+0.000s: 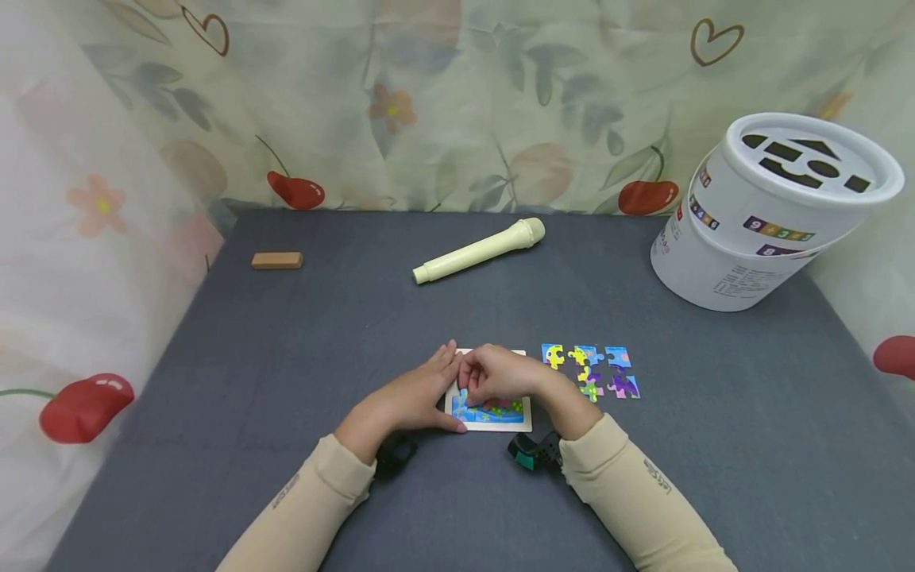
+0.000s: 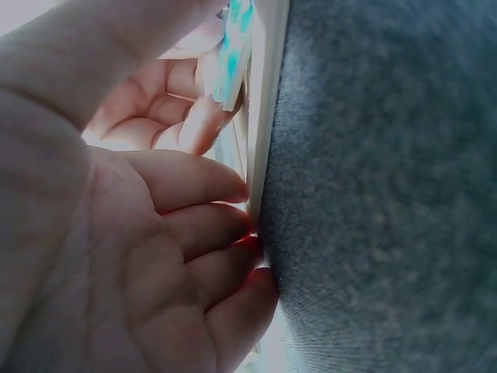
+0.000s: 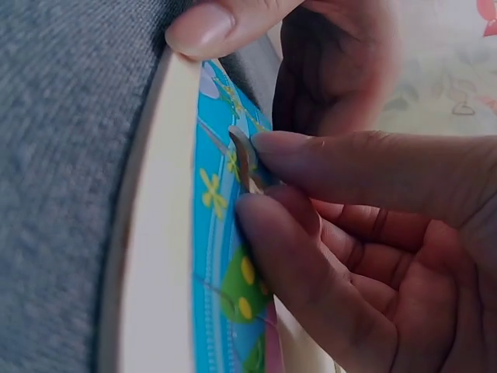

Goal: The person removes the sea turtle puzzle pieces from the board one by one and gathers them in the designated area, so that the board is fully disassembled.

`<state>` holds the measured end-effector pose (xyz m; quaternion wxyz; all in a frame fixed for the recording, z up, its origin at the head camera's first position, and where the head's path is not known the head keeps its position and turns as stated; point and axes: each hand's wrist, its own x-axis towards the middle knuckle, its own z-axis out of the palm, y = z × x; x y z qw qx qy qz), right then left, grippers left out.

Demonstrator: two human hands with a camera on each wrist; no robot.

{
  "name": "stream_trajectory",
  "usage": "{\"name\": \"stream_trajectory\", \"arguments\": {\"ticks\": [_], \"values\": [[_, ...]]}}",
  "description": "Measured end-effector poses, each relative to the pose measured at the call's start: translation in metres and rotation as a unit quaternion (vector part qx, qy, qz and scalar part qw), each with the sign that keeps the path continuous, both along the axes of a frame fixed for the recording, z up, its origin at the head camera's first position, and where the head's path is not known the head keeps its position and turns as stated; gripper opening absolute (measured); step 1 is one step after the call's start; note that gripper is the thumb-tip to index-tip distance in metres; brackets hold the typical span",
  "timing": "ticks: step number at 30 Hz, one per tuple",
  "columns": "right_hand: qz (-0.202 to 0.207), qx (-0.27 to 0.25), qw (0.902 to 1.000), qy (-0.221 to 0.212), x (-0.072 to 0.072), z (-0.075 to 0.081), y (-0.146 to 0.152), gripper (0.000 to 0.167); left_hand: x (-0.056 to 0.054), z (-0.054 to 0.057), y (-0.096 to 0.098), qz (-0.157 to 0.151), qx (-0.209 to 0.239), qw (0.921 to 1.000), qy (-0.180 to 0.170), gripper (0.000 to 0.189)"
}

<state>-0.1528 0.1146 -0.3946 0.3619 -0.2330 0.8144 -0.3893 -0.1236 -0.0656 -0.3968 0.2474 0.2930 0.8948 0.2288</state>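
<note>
A jigsaw puzzle tray (image 1: 493,427) with a pale rim lies in front of me, its lower part filled with blue pieces. My left hand (image 1: 411,397) rests along the tray's left side, fingers extended against the edge and thumb on the near left corner. Over the tray, my right hand (image 1: 503,373) pinches a puzzle piece (image 3: 242,159) between thumb and index finger. In the right wrist view that piece stands tilted, close over the blue picture with yellow flowers. The right hand hides the tray's upper part in the head view.
Several loose puzzle pieces (image 1: 624,386) lie right of the tray. Farther back are a cream toy microphone (image 1: 479,252) and a small wooden block (image 1: 276,260). A white bucket (image 1: 750,230) with shape holes in its lid stands at the back right, before a patterned curtain (image 1: 457,103).
</note>
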Motion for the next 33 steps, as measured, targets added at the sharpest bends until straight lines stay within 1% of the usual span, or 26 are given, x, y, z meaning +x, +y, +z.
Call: {"name": "stream_trajectory", "arguments": {"ticks": [3, 6, 13, 19, 27, 33], "values": [[0.007, -0.011, 0.9999, 0.011, -0.001, -0.001, 0.002, 0.011, 0.0, 0.0, 0.0, 0.0, 0.002, 1.0, -0.001, 0.097], [0.008, -0.021, 0.9997, 0.008, -0.002, -0.004, 0.003, 0.011, 0.0, 0.0, 0.0, 0.0, 0.002, 1.0, -0.002, 0.097], [0.001, -0.051, 0.9982, -0.03, -0.004, -0.008, 0.006, 0.01, 0.001, 0.001, 0.0, 0.0, 0.004, 1.0, -0.002, 0.097], [-0.003, -0.071, 0.9959, -0.056, -0.006, -0.007, 0.011, 0.009, 0.0, -0.001, 0.0, 0.001, -0.001, 1.0, 0.0, 0.097], [-0.025, -0.077, 0.9956, -0.048, -0.008, -0.006, 0.023, 0.013, 0.001, -0.002, 0.001, 0.001, -0.007, 1.0, 0.001, 0.099], [-0.042, -0.075, 0.9949, -0.051, -0.006, -0.003, 0.034, 0.014, 0.001, -0.002, 0.001, -0.001, -0.009, 0.9999, 0.009, 0.099]]}}
